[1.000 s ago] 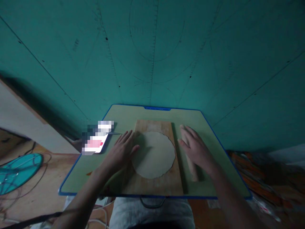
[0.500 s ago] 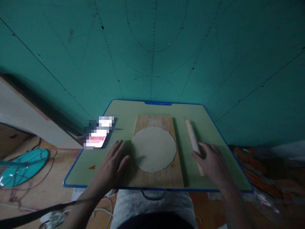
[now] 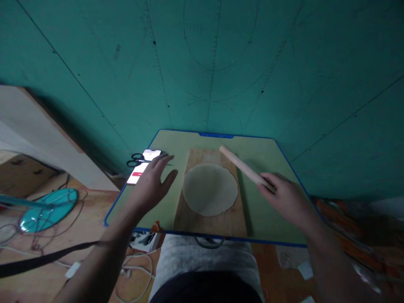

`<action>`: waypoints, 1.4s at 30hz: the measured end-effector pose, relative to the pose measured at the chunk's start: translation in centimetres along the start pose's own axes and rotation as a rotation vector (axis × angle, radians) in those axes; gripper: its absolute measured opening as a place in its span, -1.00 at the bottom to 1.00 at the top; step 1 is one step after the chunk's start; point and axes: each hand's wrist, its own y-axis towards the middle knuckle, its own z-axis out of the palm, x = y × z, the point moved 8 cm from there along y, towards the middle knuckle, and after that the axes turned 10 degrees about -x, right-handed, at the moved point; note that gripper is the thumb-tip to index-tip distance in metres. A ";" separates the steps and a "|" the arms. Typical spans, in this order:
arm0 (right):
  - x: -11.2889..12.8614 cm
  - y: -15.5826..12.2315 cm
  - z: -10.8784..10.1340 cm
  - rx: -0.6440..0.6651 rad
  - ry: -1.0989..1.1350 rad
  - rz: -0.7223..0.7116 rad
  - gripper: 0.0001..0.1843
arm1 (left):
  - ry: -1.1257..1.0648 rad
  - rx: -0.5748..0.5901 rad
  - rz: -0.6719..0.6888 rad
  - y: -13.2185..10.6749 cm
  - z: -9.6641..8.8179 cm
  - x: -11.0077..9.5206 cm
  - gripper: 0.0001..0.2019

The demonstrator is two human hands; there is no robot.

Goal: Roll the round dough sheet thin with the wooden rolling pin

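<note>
A flat round sheet of dough (image 3: 210, 189) lies on a wooden board (image 3: 210, 221) in the middle of a green tray-table with a blue rim (image 3: 274, 233). My right hand (image 3: 285, 200) is closed around one end of a wooden rolling pin (image 3: 241, 166), which is lifted and angled toward the board's far corner. My left hand (image 3: 154, 183) hovers open with fingers spread just left of the board, near a phone (image 3: 143, 170).
Black scissors (image 3: 135, 160) lie beside the phone at the table's left edge. A teal wall stands close behind. A teal fan (image 3: 47, 208), cables and a power strip (image 3: 143, 240) lie on the wooden floor at left; clutter sits at right.
My right hand has gripped the rolling pin and lifted it, swinging its far end left toward the board. My left hand rose off the table and moved toward the phone.
</note>
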 end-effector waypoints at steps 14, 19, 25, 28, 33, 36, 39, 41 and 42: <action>8.5 -0.8 7.1 0.051 -0.014 -0.171 -0.83 | 0.018 0.384 0.296 4.7 13.7 -5.8 -0.61; 7.7 -1.4 6.3 0.044 -0.088 -0.189 -0.81 | 0.010 0.443 0.335 6.5 16.1 -8.3 -0.60; 6.4 -2.6 7.7 -0.012 -0.111 -0.168 -0.44 | 0.099 0.434 0.257 6.9 18.0 -9.3 -0.43; 7.9 -3.7 8.8 0.062 -0.054 -0.177 -0.33 | 0.151 0.404 0.296 5.8 17.1 -8.2 -0.47; 14.5 -5.7 9.0 0.128 0.106 -0.291 -0.21 | 0.108 0.415 0.352 2.7 13.3 -3.7 -0.53; 17.8 -6.6 8.8 0.126 0.157 -0.390 -0.22 | 0.067 0.419 0.309 1.4 11.2 -1.2 -0.48; 18.1 -6.7 8.9 0.121 0.156 -0.430 -0.27 | 0.081 0.444 0.287 1.4 11.2 -1.1 -0.50; 16.2 -6.3 9.0 0.099 0.133 -0.363 -0.29 | 0.113 0.463 0.318 2.1 12.2 -2.7 -0.53; 14.8 -6.1 8.9 0.091 0.129 -0.318 -0.29 | 0.127 0.468 0.336 2.6 12.8 -3.6 -0.54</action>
